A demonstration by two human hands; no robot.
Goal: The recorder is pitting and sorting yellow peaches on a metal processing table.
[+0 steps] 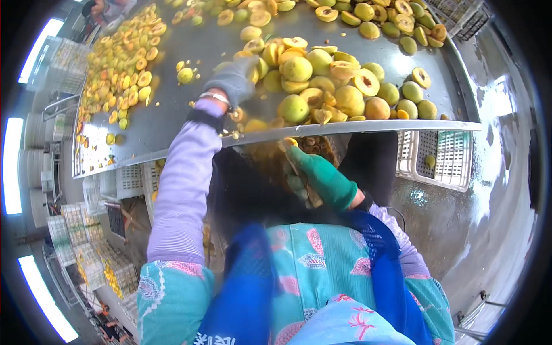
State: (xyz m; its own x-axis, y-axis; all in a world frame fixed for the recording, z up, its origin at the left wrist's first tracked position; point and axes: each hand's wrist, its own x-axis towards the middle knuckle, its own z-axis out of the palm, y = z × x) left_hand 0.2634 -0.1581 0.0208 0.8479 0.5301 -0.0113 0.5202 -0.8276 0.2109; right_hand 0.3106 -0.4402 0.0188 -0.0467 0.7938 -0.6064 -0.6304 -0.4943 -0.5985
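Note:
My left hand (237,79), in a grey glove and blurred, reaches over the metal table (207,39) at the left side of a heap of halved and whole yellow-green peaches (297,69). Whether it grips a fruit cannot be made out. Below the table's near edge, my right hand (321,174) in a green glove is closed around a light-coloured handle (312,196) of a tool. A small yellow piece lies at the tool's upper end, whose shape is unclear. Brown peach pits (317,146) show behind this hand, under the table edge.
Cut fruit pieces (129,64) cover the table's left side. More peaches (405,21) lie at the far right. A white plastic crate (453,159) stands below the right edge; stacked crates (82,224) are at left. Another person (108,10) is at the far left corner. The floor looks wet.

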